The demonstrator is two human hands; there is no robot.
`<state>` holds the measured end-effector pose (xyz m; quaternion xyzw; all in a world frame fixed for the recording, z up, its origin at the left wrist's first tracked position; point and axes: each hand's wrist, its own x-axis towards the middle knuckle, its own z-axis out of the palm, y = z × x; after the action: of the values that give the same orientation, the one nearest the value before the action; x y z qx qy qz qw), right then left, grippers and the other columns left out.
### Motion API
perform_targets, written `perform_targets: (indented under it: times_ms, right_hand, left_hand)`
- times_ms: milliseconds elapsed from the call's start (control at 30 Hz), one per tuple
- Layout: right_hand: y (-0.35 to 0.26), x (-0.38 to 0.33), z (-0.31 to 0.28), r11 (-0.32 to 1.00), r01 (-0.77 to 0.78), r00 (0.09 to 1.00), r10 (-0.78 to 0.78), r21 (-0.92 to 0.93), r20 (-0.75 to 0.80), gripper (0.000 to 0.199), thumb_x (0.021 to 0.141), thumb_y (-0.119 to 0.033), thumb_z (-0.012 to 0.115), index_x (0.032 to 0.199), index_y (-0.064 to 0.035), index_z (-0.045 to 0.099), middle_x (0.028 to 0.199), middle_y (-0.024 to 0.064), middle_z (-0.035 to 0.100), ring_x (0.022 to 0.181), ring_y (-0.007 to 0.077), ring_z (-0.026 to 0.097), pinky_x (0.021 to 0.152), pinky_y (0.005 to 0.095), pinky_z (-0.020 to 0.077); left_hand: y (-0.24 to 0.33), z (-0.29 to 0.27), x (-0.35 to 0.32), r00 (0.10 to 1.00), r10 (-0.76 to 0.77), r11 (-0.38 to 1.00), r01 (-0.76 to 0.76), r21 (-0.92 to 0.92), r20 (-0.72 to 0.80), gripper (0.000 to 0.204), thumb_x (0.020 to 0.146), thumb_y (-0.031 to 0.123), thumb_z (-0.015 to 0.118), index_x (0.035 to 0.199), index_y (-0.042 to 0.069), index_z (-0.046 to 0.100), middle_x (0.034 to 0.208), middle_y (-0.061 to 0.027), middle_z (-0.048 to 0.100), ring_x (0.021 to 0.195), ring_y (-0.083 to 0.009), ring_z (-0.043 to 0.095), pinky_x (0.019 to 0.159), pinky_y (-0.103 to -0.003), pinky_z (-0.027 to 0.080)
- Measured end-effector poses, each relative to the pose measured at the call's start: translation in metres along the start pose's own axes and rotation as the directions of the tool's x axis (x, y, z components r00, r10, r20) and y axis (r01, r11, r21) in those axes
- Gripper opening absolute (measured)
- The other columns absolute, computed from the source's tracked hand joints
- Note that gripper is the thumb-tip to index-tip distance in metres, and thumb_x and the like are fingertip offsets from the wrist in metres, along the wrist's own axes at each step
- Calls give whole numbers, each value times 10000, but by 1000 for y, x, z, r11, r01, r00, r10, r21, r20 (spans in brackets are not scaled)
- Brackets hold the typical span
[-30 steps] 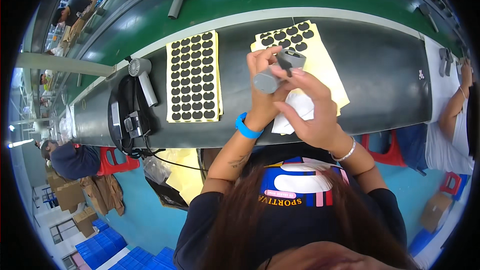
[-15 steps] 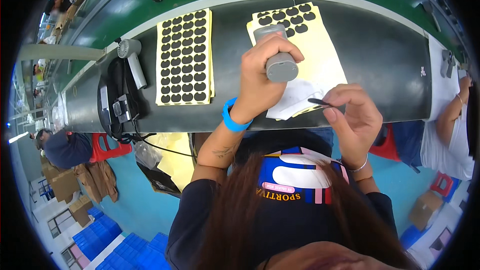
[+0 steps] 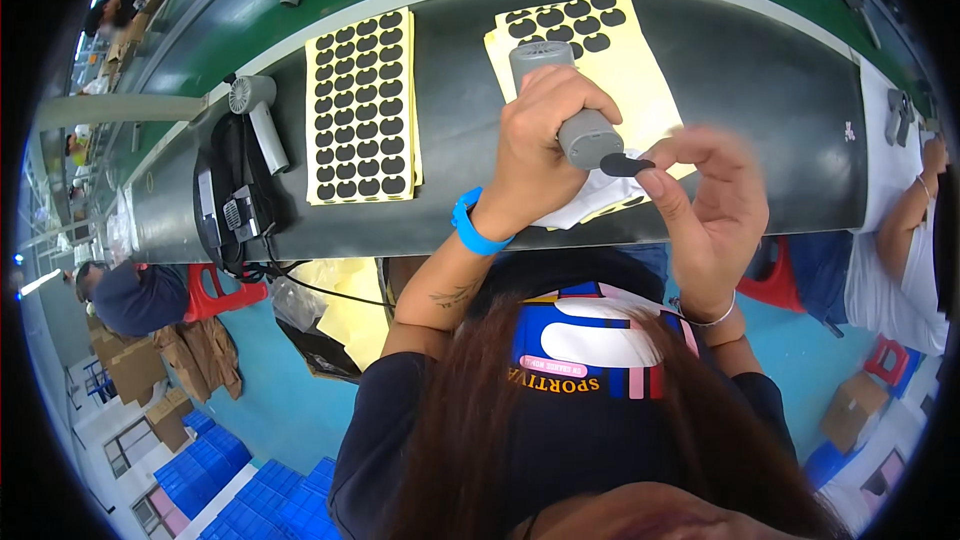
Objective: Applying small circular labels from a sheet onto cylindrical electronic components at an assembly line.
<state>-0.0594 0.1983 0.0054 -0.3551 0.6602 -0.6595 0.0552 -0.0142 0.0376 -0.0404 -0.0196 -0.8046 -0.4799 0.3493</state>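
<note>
The grey device (image 3: 590,142) is matt and smooth, with a rounded handle end and a broader head showing fine slots. It is above the table (image 3: 765,130), gripped by the left hand (image 3: 545,125). The right hand (image 3: 708,210) pinches a thin, dark, rounded sticker (image 3: 624,166) at the handle end; whether they touch is unclear. Behind lies a yellow sheet (image 3: 640,75) with black stickers.

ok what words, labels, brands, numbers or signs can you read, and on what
Dark shirt: yellow letters and a pink printed strip; wording not copied here.
Black work surface: small white marks near its right end, too small to read.
Grey device in the left hand: faint marks on its end, too small to read.
Black sticker in the right hand: none visible.
</note>
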Motion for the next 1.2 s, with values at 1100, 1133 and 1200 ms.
perform_targets:
  times_ms: [1100,1133,1200]
  right_hand:
    - [-2,6,-3,998,-52,994,47,44,102,516,834,64,618,1239,-31,314,831,88,628,1049,247,611,944,313,376]
    - [-2,6,-3,998,-52,994,47,44,101,516,834,64,618,1239,-31,314,831,88,628,1049,247,611,944,313,376]
    - [-2,6,-3,999,-50,993,48,17,107,515,833,70,614,1238,-32,313,828,89,627,1047,247,612,944,314,373]
  left_hand:
    - [1,13,4,998,66,997,-65,52,-16,171,642,53,730,745,71,595,700,-52,563,701,-264,546,719,-345,405]
    - [1,13,4,998,65,997,-64,52,-17,171,643,55,730,746,71,595,700,-52,564,702,-265,547,722,-346,406]
    - [1,13,4,998,64,997,-63,53,-15,171,644,55,730,747,71,594,700,-53,564,705,-265,548,726,-347,408]
